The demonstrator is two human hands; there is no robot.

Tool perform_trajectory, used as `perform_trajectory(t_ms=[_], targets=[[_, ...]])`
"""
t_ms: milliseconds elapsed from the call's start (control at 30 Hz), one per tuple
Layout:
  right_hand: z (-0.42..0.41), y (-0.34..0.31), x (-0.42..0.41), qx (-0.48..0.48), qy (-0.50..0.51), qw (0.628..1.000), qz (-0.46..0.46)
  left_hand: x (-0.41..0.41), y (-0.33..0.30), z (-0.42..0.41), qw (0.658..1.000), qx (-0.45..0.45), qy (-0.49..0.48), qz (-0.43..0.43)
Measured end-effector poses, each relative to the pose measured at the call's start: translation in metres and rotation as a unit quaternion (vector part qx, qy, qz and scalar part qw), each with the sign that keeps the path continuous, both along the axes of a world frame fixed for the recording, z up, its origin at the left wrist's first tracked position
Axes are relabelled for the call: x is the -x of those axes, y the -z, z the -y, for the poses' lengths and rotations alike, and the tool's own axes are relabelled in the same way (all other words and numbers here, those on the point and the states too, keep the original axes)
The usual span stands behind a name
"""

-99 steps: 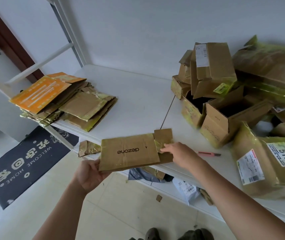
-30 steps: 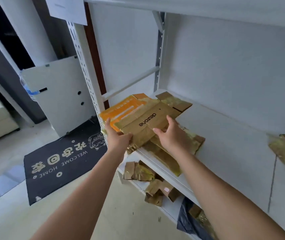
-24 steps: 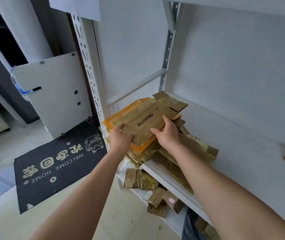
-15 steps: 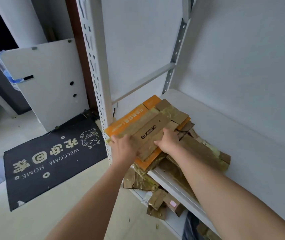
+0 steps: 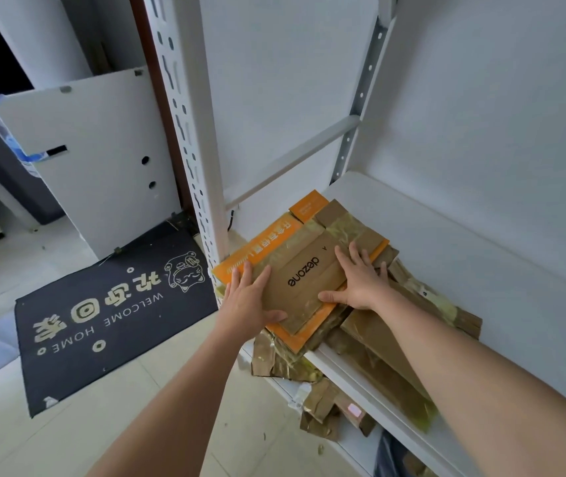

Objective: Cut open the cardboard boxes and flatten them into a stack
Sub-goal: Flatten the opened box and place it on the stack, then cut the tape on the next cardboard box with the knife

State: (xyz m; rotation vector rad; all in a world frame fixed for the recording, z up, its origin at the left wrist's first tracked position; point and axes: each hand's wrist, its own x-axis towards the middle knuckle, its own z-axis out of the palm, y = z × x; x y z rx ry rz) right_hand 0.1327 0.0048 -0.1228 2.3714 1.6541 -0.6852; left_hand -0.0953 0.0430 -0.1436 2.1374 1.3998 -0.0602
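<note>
Brown cardboard lies under both palms: the left hand (image 5: 245, 299) rests flat on the near left corner of the flattened box (image 5: 304, 275), fingers straight and close together, thumb stretched along the near edge. The right hand (image 5: 359, 282) presses on the right side of the same box, fingers spread wide and straight, thumb pointing left across the card. Neither hand curls round anything.

That flattened box sits on top of the stack (image 5: 371, 325) at the left end of the white shelf (image 5: 481, 242), directly over an orange flattened box (image 5: 264, 244). Black lettering on the top box reads "dezone", upside down from here, with a small mark just beyond it. The orange box carries pale printed characters along its edge, too small to read.

Lower layers of the stack are mostly hidden; only taped brown edges poke out to the right and over the shelf's front edge. How many pieces it holds cannot be told. On the lower shelf, cardboard scraps (image 5: 329, 404) are partly covered by the shelf above, and one bears a pinkish label that is blurred.

On the floor to the left, a dark doormat (image 5: 109, 311) reads "WELCOME HOME", with large characters and a cat drawing. A white panel (image 5: 92, 156) leans behind the slotted shelf post (image 5: 188, 132).
</note>
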Motion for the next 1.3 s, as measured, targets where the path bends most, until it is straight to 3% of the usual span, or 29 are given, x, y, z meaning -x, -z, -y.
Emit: perform_trajectory(t_ms=[233,333,533,767,1033,1133,1300], targets=[[0.001,-0.002,0.007,-0.002,0.006,0.999,0.04,-0.007,-0.003,0.008,0.996,-0.052,0.001,-0.07],[0.014,-0.011,0.022,-0.044,0.016,0.998,0.04,-0.017,-0.017,0.022,0.994,-0.068,-0.009,-0.088],[0.082,-0.039,0.006,-0.194,0.024,0.979,0.062,-0.047,-0.068,0.05,0.99,-0.132,0.038,-0.001],[0.234,-0.068,-0.077,-0.183,0.182,0.961,0.096,-0.152,-0.091,0.13,0.983,-0.088,0.16,0.031],[0.437,-0.082,-0.176,-0.173,0.381,0.888,0.189,-0.261,-0.096,0.258,0.945,-0.049,0.323,-0.007],[0.479,-0.083,-0.199,-0.187,0.388,0.869,0.243,-0.284,-0.095,0.291,0.941,-0.041,0.336,-0.015],[0.506,-0.096,-0.237,-0.338,0.345,0.806,0.341,-0.318,-0.09,0.333,0.944,-0.029,0.329,-0.021]])
